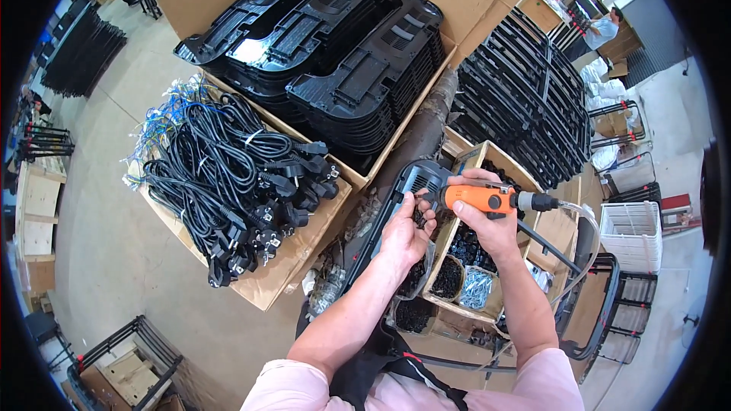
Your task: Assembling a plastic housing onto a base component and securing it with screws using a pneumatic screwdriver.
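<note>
My right hand (487, 222) is wrapped round an orange air screwdriver (478, 198), its tip pointing left and a clear hose (591, 217) running from its back end. Just left of the tool's tip, my left hand (405, 234) has its thumb and fingertips pinched together. Small dark pieces (419, 218) show in its curled fingers, too small to name for certain. Beneath and beyond both hands lies a long black plastic panel (423, 176) with slots, partly hidden by the left hand and forearm.
A carton (449, 53) of stacked black plastic covers (358, 80) stands ahead. To the left, bundled black power cords (236, 160) lie on cardboard. A wooden bin (487, 312) at right holds black parts and silver screws (477, 288). Black metal frames (525, 99) lean beyond it.
</note>
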The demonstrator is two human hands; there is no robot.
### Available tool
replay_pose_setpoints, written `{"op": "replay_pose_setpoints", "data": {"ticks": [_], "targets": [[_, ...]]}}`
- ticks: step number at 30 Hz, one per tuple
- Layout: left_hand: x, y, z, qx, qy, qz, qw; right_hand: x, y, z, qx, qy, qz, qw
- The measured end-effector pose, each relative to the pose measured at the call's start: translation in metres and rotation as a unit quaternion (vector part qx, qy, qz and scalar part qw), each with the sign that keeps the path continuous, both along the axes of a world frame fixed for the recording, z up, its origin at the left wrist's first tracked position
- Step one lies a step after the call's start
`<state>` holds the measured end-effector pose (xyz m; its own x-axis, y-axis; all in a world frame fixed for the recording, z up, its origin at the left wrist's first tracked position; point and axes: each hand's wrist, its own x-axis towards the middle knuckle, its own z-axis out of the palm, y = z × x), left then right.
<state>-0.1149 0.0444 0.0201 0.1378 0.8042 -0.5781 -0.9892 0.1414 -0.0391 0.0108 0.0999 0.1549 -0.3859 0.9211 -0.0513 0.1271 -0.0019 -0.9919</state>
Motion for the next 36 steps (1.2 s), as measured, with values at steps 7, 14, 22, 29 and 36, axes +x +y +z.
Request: {"op": "replay_pose_setpoints", "data": {"ticks": [7, 14, 22, 29, 36], "targets": [[-0.004, -0.023, 0.012, 0.011, 0.003, -0.028, 1.0, -0.033, 0.022, -0.019, 0.046, -0.045, -0.012, 0.998], [-0.01, -0.067, 0.003, -0.025, -0.044, -0.051, 0.997, -0.052, 0.033, -0.04, 0.055, -0.094, 0.002, 0.994], [-0.024, -0.1, 0.005, -0.004, -0.055, -0.09, 0.994, -0.059, 0.035, -0.041, 0.092, -0.138, 0.028, 0.986], [-0.032, -0.146, 0.0, -0.032, -0.055, -0.105, 0.992, -0.057, 0.036, -0.044, 0.097, -0.163, 0.031, 0.981], [-0.05, -0.177, -0.001, -0.01, -0.042, -0.098, 0.994, -0.056, 0.031, -0.053, 0.06, -0.1, -0.004, 0.993]]}}
